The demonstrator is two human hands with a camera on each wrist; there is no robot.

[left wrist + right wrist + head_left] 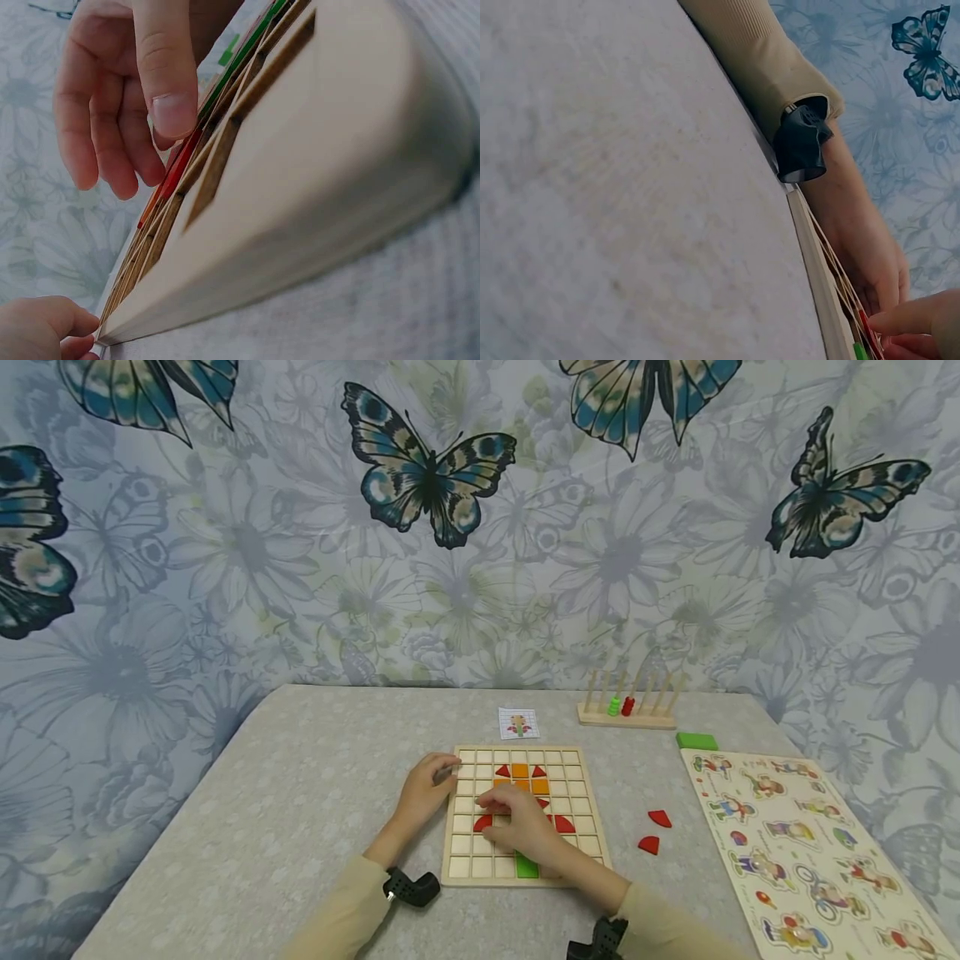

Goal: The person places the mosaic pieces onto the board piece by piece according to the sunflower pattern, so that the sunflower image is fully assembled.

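Hands [517, 827] over unlettered grid board [585, 793]

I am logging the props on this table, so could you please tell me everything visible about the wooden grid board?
The wooden grid board is a pale, square tray of small square cells inside a raised frame, lying flat on the grey table. Red, orange and green pieces fill some middle cells; most are bare. The left hand holds its left edge, and the right hand rests over its centre, fingertips on a red piece.

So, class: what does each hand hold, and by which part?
The left hand grips the wooden grid board at its left edge. The right hand rests on the tiles; any hold there is hidden.
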